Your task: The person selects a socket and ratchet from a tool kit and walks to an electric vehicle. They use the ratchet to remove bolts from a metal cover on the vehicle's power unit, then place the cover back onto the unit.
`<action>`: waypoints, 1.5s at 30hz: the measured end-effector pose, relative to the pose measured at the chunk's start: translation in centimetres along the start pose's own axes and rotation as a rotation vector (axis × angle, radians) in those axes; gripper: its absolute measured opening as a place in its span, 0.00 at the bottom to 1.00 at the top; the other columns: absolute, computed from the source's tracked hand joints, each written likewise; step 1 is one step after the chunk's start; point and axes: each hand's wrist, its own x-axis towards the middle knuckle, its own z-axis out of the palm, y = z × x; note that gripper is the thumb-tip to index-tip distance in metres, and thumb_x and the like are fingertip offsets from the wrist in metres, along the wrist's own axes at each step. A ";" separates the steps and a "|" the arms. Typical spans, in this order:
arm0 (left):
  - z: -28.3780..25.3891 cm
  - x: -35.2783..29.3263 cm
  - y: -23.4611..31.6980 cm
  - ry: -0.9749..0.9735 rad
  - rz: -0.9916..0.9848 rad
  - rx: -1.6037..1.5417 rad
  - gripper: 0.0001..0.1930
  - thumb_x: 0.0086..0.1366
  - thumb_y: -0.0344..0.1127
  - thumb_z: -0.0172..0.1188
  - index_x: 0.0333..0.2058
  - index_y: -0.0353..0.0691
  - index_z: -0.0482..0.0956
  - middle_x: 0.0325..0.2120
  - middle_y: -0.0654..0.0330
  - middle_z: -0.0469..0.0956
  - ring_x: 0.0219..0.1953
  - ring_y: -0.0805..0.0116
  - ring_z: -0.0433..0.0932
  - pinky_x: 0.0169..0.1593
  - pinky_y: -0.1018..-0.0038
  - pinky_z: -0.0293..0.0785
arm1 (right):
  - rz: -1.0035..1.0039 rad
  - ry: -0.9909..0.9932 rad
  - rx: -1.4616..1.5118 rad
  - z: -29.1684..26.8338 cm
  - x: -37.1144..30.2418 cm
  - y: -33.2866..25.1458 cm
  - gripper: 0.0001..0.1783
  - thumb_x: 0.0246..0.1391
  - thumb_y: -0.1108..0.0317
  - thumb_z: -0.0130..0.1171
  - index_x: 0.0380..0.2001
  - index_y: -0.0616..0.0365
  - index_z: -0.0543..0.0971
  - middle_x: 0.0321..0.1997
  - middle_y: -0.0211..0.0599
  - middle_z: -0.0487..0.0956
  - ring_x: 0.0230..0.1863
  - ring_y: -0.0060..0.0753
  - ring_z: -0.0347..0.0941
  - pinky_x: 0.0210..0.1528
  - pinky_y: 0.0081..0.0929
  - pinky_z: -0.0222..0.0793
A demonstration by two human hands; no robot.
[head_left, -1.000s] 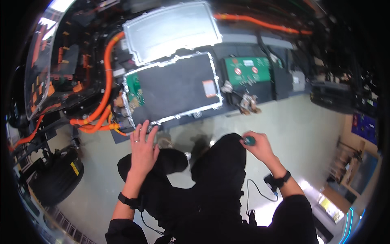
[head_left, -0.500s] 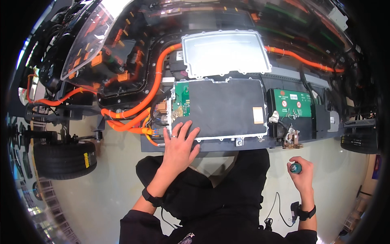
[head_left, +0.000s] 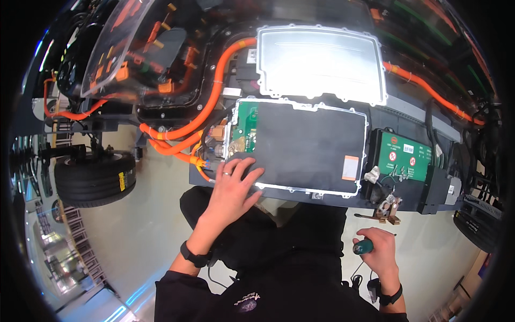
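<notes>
Here's the green-handled tool point(head_left: 363, 247) at four o'clock, wrapped in the right hand's point(head_left: 382, 251) grip; it looks light and stiff, best held round that thick handle. Toward ten o'clock from it, the left hand point(head_left: 232, 192), fingers spread, lies over the open box's point(head_left: 306, 190) eight-o'clock corner, near a fragile-looking circuit board point(head_left: 248, 118).

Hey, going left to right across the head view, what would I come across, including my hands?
Left tire → your left hand → flat dark panel → your right hand, holding a green tool → upright black box → right tire.
</notes>
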 end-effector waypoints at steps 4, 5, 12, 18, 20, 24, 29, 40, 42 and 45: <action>-2.1 2.7 0.9 -0.018 -0.060 0.057 0.18 0.57 0.34 0.63 0.48 0.43 0.76 0.47 0.58 0.72 0.54 0.54 0.70 0.61 0.49 0.58 | 0.010 -0.032 0.111 -2.5 1.3 -0.5 0.12 0.39 0.72 0.71 0.29 0.58 0.80 0.20 0.38 0.75 0.21 0.38 0.73 0.25 0.30 0.67; -2.1 4.2 0.8 0.011 -0.063 0.051 0.17 0.58 0.33 0.62 0.48 0.43 0.76 0.47 0.57 0.72 0.54 0.54 0.69 0.61 0.47 0.58 | 0.034 -0.036 0.141 -3.4 1.4 -0.6 0.12 0.39 0.72 0.72 0.29 0.58 0.80 0.20 0.38 0.75 0.21 0.38 0.73 0.24 0.30 0.66; -2.3 15.3 -1.6 0.141 0.002 -0.024 0.16 0.60 0.26 0.57 0.48 0.35 0.76 0.46 0.49 0.76 0.50 0.46 0.74 0.55 0.57 0.69 | 0.242 0.039 0.205 -9.9 -2.0 -0.8 0.11 0.42 0.71 0.71 0.30 0.59 0.81 0.22 0.39 0.77 0.22 0.38 0.73 0.26 0.29 0.68; 0.1 20.3 -3.6 0.086 -0.006 0.013 0.13 0.58 0.23 0.56 0.42 0.35 0.80 0.40 0.49 0.79 0.47 0.48 0.77 0.53 0.59 0.72 | 0.464 0.121 0.321 -11.5 -4.4 1.5 0.11 0.42 0.72 0.71 0.31 0.61 0.80 0.21 0.39 0.75 0.22 0.35 0.71 0.27 0.27 0.67; 0.8 20.5 -2.8 0.129 -0.012 0.007 0.12 0.57 0.21 0.54 0.40 0.33 0.81 0.40 0.48 0.80 0.45 0.47 0.78 0.50 0.60 0.74 | 0.572 0.095 0.349 -10.3 -5.5 2.3 0.12 0.42 0.72 0.71 0.32 0.60 0.80 0.22 0.39 0.76 0.22 0.35 0.71 0.28 0.28 0.67; 0.6 21.0 -3.1 0.074 0.033 0.088 0.10 0.57 0.20 0.53 0.34 0.29 0.82 0.33 0.44 0.80 0.39 0.43 0.79 0.46 0.59 0.75 | 0.521 0.079 0.407 -6.8 -7.2 3.6 0.11 0.43 0.71 0.71 0.32 0.58 0.80 0.25 0.37 0.78 0.24 0.33 0.73 0.29 0.27 0.69; 1.1 21.4 -3.9 0.104 0.046 0.039 0.09 0.57 0.20 0.55 0.34 0.31 0.83 0.33 0.43 0.80 0.39 0.45 0.80 0.45 0.60 0.75 | 0.544 0.093 0.397 -2.6 -9.6 2.9 0.11 0.44 0.72 0.71 0.32 0.59 0.80 0.24 0.36 0.78 0.23 0.32 0.71 0.28 0.27 0.68; 1.0 22.8 -7.0 0.056 0.100 0.128 0.12 0.53 0.21 0.56 0.34 0.36 0.85 0.26 0.47 0.81 0.32 0.53 0.82 0.39 0.66 0.76 | 0.569 0.288 0.278 5.4 -18.4 -1.5 0.11 0.45 0.69 0.70 0.33 0.58 0.81 0.25 0.39 0.78 0.24 0.37 0.74 0.27 0.30 0.69; 1.1 23.1 -7.3 0.019 0.116 0.064 0.12 0.52 0.21 0.56 0.35 0.36 0.85 0.27 0.47 0.82 0.31 0.56 0.83 0.39 0.67 0.77 | 0.612 0.304 0.244 5.5 -19.7 -2.4 0.11 0.45 0.69 0.70 0.33 0.58 0.81 0.25 0.40 0.79 0.25 0.39 0.75 0.28 0.30 0.70; 0.9 23.3 -8.1 -0.015 0.079 0.021 0.12 0.51 0.22 0.59 0.34 0.37 0.86 0.27 0.50 0.83 0.30 0.61 0.83 0.39 0.71 0.78 | 0.681 0.355 0.221 6.4 -21.2 -2.9 0.12 0.45 0.69 0.69 0.34 0.58 0.81 0.27 0.41 0.80 0.27 0.43 0.77 0.31 0.31 0.71</action>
